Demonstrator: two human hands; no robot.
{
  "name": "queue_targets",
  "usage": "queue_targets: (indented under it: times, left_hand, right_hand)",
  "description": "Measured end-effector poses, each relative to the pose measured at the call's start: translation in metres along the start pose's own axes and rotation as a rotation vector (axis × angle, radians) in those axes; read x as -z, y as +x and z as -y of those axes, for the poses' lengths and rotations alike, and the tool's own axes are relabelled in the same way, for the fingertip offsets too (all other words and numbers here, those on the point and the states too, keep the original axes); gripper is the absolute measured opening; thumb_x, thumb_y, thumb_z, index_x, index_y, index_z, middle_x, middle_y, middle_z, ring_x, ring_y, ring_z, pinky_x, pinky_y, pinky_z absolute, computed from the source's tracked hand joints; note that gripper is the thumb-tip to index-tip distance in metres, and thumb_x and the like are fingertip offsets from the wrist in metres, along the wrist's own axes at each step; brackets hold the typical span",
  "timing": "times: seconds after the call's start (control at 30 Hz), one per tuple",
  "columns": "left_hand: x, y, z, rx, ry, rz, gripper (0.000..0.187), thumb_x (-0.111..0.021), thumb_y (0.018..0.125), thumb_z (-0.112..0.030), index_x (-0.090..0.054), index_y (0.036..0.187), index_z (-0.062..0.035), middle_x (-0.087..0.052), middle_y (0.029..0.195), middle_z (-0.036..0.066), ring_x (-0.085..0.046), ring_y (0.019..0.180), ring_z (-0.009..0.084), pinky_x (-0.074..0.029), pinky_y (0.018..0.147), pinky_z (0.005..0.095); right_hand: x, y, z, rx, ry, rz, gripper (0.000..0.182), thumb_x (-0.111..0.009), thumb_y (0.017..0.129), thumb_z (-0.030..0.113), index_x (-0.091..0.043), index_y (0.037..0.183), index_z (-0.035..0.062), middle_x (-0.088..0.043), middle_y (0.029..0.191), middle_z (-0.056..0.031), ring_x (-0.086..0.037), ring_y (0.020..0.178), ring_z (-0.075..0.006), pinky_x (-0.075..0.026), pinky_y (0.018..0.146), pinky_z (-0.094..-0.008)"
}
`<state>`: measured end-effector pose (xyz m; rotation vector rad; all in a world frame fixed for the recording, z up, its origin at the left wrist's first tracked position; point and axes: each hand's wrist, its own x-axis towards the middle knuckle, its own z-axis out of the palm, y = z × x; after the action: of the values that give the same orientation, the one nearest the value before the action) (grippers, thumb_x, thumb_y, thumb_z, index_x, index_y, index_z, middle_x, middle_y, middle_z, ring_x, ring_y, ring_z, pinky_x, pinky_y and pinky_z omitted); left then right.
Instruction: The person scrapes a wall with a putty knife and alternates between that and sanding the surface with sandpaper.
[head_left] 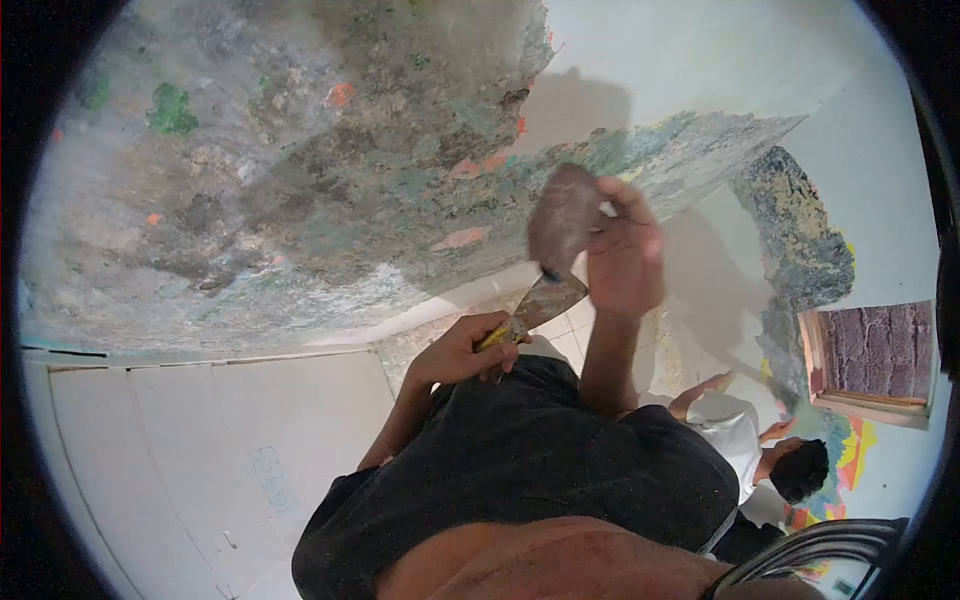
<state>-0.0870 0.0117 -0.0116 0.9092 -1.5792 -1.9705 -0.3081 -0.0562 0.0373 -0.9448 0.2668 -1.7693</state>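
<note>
My left hand is closed around the yellow handle of a putty knife, its wide, stained metal blade pointing up and to the right. Just above the blade is a reddish-brown flat sheet, like a piece of sandpaper, gripped at its right edge between the thumb and fingers of my right hand. The sheet's lower end comes right up to the blade in this view. Both hands are in front of my dark shorts, close to a scraped wall with grey, green and orange patches.
A person in a white shirt is at the right, beside another patchy wall area. Near them a small window opening shows brickwork. White panels fill the lower left. Black cable loops lie at the lower right.
</note>
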Motion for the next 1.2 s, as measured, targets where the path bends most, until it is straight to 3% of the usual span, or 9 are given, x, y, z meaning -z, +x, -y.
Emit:
queue_targets:
  times: [0.17, 0.23, 0.37, 0.57, 0.67, 0.77, 0.87, 0.97, 1.2]
  left_hand:
    - [0.043, -0.009, -0.038, -0.082, 0.308, -0.298, 0.019, -0.062, 0.092, -0.009, -0.065, 0.111, -0.0052, -0.064, 0.08, -0.002, -0.055, 0.066, 0.0038, -0.046, 0.056, 0.0216]
    - [0.066, -0.002, -0.081, -0.257, 0.453, -0.488, 0.018, -0.06, 0.092, -0.006, -0.065, 0.11, -0.0046, -0.063, 0.078, -0.001, -0.054, 0.062, 0.0034, -0.043, 0.051, 0.0211]
    - [0.067, 0.021, -0.193, -0.326, 0.429, -0.707, 0.007, -0.059, 0.094, -0.009, -0.063, 0.097, -0.0037, -0.06, 0.071, -0.001, -0.046, 0.053, 0.0011, -0.034, 0.044, 0.0182]
    - [0.068, 0.074, -0.245, -0.3, 0.609, -0.59, 0.015, -0.06, 0.095, -0.019, -0.063, 0.092, -0.0049, -0.053, 0.065, -0.004, -0.043, 0.052, 0.001, -0.031, 0.043, 0.0208]
    - [0.054, 0.06, -0.248, -0.312, 0.719, -0.735, 0.017, -0.06, 0.095, -0.019, -0.06, 0.086, -0.0038, -0.049, 0.062, -0.002, -0.042, 0.053, 0.0042, -0.034, 0.046, 0.0243]
    - [0.067, 0.066, -0.242, -0.4, 0.948, -0.716, 0.025, -0.065, 0.094, -0.026, -0.065, 0.109, -0.0057, -0.055, 0.071, -0.006, -0.04, 0.053, 0.0002, -0.03, 0.043, 0.0197]
    - [0.07, 0.081, -0.247, -0.332, 0.969, -0.655, 0.025, -0.065, 0.094, -0.025, -0.066, 0.11, -0.0062, -0.056, 0.071, -0.005, -0.042, 0.053, 0.0011, -0.033, 0.043, 0.0207]
    - [0.062, 0.061, -0.25, -0.318, 0.939, -0.716, 0.019, -0.062, 0.091, -0.019, -0.06, 0.084, -0.0016, -0.051, 0.061, 0.006, -0.04, 0.057, 0.0115, -0.037, 0.055, 0.0302]
    - [0.063, 0.073, -0.254, -0.316, 0.957, -0.68, 0.023, -0.063, 0.09, -0.021, -0.063, 0.091, 0.0016, -0.053, 0.063, 0.013, -0.046, 0.058, 0.0163, -0.041, 0.057, 0.0349]
  right_hand:
    - [0.04, 0.005, 0.017, 0.117, -0.046, -0.206, 0.069, -0.06, 0.093, 0.045, -0.047, 0.128, -0.013, -0.061, 0.115, -0.0184, -0.065, 0.095, -0.0242, -0.056, 0.074, -0.0344]
    - [0.05, 0.001, 0.01, 0.075, -0.035, -0.224, 0.067, -0.06, 0.094, 0.045, -0.049, 0.126, -0.0128, -0.061, 0.114, -0.018, -0.065, 0.092, -0.0227, -0.055, 0.072, -0.0332]
    - [0.053, -0.011, -0.007, -0.051, -0.013, -0.182, 0.063, -0.06, 0.095, 0.045, -0.053, 0.121, -0.0116, -0.062, 0.109, -0.0169, -0.065, 0.083, -0.0179, -0.053, 0.064, -0.0305]
    - [0.042, -0.013, -0.014, -0.128, 0.003, -0.116, 0.061, -0.059, 0.095, 0.044, -0.054, 0.12, -0.0117, -0.064, 0.103, -0.0156, -0.064, 0.079, -0.0163, -0.05, 0.059, -0.027]
    - [0.048, -0.012, -0.009, -0.087, -0.022, -0.124, 0.061, -0.058, 0.095, 0.044, -0.055, 0.119, -0.0116, -0.064, 0.103, -0.0156, -0.064, 0.078, -0.016, -0.051, 0.06, -0.0268]
    - [0.06, -0.01, -0.008, -0.109, -0.008, -0.17, 0.062, -0.058, 0.095, 0.045, -0.054, 0.12, -0.0116, -0.064, 0.103, -0.0154, -0.064, 0.078, -0.016, -0.05, 0.06, -0.027]
    - [0.054, -0.005, -0.012, -0.11, 0.008, -0.147, 0.063, -0.058, 0.095, 0.045, -0.052, 0.122, -0.0119, -0.064, 0.101, -0.0153, -0.064, 0.078, -0.0163, -0.05, 0.06, -0.0272]
    - [0.048, -0.003, -0.009, -0.103, -0.011, -0.116, 0.062, -0.056, 0.096, 0.044, -0.052, 0.121, -0.0119, -0.064, 0.099, -0.0143, -0.064, 0.078, -0.0153, -0.05, 0.06, -0.0263]
    - [0.044, -0.001, -0.023, -0.181, 0.035, -0.117, 0.059, -0.057, 0.096, 0.043, -0.055, 0.117, -0.0115, -0.064, 0.099, -0.0142, -0.064, 0.074, -0.0155, -0.052, 0.059, -0.0267]
